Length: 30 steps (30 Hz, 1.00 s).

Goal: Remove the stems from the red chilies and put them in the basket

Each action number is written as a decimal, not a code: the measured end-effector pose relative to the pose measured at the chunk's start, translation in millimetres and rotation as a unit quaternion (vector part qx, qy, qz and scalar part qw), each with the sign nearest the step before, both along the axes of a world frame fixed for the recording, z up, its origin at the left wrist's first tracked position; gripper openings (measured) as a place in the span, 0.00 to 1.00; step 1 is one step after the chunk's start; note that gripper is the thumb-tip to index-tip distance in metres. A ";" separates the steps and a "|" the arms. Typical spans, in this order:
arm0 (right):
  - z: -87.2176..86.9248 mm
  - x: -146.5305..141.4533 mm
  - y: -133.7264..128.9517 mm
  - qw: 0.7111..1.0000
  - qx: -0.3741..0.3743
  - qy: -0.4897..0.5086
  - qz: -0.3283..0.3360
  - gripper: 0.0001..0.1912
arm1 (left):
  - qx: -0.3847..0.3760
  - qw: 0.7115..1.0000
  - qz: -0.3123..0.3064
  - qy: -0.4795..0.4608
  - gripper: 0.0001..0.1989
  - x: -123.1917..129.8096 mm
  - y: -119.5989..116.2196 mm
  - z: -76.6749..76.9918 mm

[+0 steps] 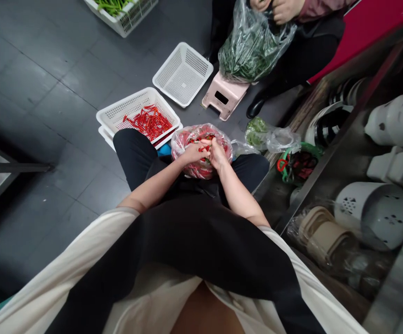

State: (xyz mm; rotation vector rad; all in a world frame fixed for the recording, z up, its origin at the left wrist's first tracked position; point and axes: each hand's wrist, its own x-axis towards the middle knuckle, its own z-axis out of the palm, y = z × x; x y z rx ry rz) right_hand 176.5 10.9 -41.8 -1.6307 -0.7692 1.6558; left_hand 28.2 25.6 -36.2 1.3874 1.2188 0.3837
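Observation:
A clear plastic bag (178, 140) full of red chili peppers sits between my knees. Just over its opening, my left hand (193, 153) and my right hand (217, 154) meet with their fingers closed. Red chili shows between the fingertips of both hands; how many peppers each one has is too small to tell. Left of the bag, a white perforated basket (112, 113) contains loose red chilies (150, 121). It is stacked on another light basket, partly hidden by my knee.
Another white basket (183, 74) lies farther ahead. Across from me, a person's hands (286, 9) are at a bag of green leaves (245, 58) on a pink stool (224, 95). On the right, shelves hold white containers (352, 204); a green basket (302, 162) stands near them.

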 end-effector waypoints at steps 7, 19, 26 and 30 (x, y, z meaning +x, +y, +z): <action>3.2 -0.1 -16.1 0.996 -0.044 0.079 0.008 0.34 | 0.060 0.995 0.024 0.080 0.09 8.7 -10.2 3.1; 33.5 28.3 14.6 0.970 0.137 -0.138 0.145 0.22 | 0.152 0.976 -0.141 0.058 0.08 4.8 32.0 43.9; 29.7 36.5 14.7 0.983 -0.023 0.092 0.159 0.25 | 0.161 0.954 -0.246 0.055 0.11 -5.5 37.1 46.3; 1.1 51.1 25.0 0.970 0.035 -0.154 0.183 0.21 | 0.156 0.943 -0.239 0.168 0.13 2.7 23.4 21.4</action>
